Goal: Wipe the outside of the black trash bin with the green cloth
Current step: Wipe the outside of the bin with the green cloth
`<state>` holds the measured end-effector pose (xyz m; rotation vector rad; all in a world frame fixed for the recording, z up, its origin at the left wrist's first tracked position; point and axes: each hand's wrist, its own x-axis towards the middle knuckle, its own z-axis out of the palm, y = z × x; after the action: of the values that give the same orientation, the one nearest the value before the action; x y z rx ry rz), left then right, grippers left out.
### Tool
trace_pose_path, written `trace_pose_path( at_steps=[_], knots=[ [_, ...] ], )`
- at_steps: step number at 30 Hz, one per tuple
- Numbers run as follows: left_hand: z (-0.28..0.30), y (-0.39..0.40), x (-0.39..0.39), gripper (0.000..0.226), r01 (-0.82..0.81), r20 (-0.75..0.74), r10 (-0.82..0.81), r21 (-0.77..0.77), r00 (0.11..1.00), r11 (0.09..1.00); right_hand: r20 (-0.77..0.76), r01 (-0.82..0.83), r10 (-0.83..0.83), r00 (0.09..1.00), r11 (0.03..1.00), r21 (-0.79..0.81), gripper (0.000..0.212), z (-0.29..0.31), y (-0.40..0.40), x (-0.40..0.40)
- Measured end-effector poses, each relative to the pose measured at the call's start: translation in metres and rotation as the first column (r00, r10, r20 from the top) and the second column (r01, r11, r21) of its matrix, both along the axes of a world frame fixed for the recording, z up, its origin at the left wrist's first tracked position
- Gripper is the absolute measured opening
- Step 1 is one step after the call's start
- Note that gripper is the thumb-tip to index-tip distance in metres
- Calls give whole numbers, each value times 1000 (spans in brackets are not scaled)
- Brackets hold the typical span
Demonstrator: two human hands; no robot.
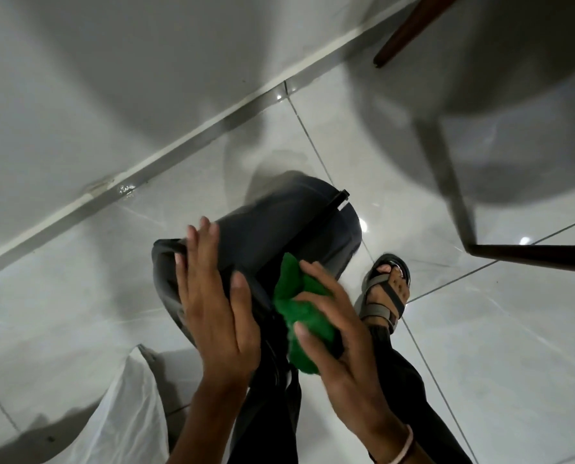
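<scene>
The bin (279, 229) is black, tipped on its side above a glossy white tiled floor (480, 346), its rim end toward the camera and its body angled away toward the wall (112, 78). The left hand (212, 306) lies flat against the bin's near rim and side, fingers (195, 242) extended and slightly spread, thumb set toward the cloth; the palm presses on the surface rather than closing around anything. The cloth (299, 313) is green, bunched, and sits directly under the right hand (339, 343), pressed against the bin's outer wall just right of the left thumb. The right fingers are curled over the cloth and grip it, with the thumb tip on its lower fold and the fingertips on its upper edge. A thin pale band (403, 447) circles the right wrist. Beyond the right fingertips, a foot in a grey strapped sandal (386, 289) stands on the floor, close beside the bin's lower side. A dark trouser leg (413, 396) runs beneath the right forearm. Below the left wrist lies a white bag (128, 413) of thin plastic. Two dark wooden furniture legs (410, 28) show at the upper right and right edges, well apart from both hands. Motion blur softens the bin's far end.
</scene>
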<state>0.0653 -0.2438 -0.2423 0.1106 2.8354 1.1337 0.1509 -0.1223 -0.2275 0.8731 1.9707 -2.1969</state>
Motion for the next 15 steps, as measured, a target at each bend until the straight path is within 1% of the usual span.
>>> trace_pose_path(
  at_steps=[1, 3, 4, 5, 6, 7, 9, 10, 11, 12, 13, 15],
  knots=[
    [2, -3, 7, 60, 69, 7, -69, -10, 998, 998, 20, 57, -57, 998, 998, -10, 32, -1, 6, -2],
    [5, -4, 25, 61, 239, 13, -239, -36, 971, 970, 49, 158, -162, 986, 984, 77, 42, -8, 23, -11],
    [6, -3, 36, 63, 312, 8, -312, -60, 950, 948, 55, 159, -167, 984, 978, 134, 41, -14, 31, -17],
    [7, -2, 46, 64, 362, 1, -363, -88, 932, 928, 48, 121, -130, 990, 979, 166, 38, -19, 36, -23],
    [7, 0, 55, 63, 367, 0, -369, -101, 929, 924, 42, 41, -49, 998, 984, 171, 36, -25, 39, -27],
    [7, 2, 61, 60, 317, 13, -317, -95, 948, 944, 36, -65, 60, 998, 984, 164, 34, -31, 39, -28],
    [9, 5, 61, 66, 85, 133, -77, -54, 988, 995, 34, -263, 262, 964, 938, 228, 33, -46, 31, -22],
    [10, 4, 57, 69, -26, 210, 36, -50, 977, 998, 43, -326, 328, 944, 900, 288, 36, -54, 26, -16],
    [10, 2, 54, 70, -90, 270, 102, -57, 958, 994, 61, -352, 353, 934, 874, 335, 39, -63, 22, -11],
    [11, -2, 51, 67, -115, 303, 125, -51, 945, 992, 92, -339, 329, 940, 868, 363, 42, -71, 20, -9],
    [12, -6, 50, 66, -124, 322, 128, -33, 938, 992, 142, -294, 260, 955, 882, 367, 43, -79, 20, -9],
    [13, -13, 47, 67, -171, 350, 161, -2, 923, 985, 275, -128, 23, 961, 920, 370, 41, -96, 26, -12]
  ],
)
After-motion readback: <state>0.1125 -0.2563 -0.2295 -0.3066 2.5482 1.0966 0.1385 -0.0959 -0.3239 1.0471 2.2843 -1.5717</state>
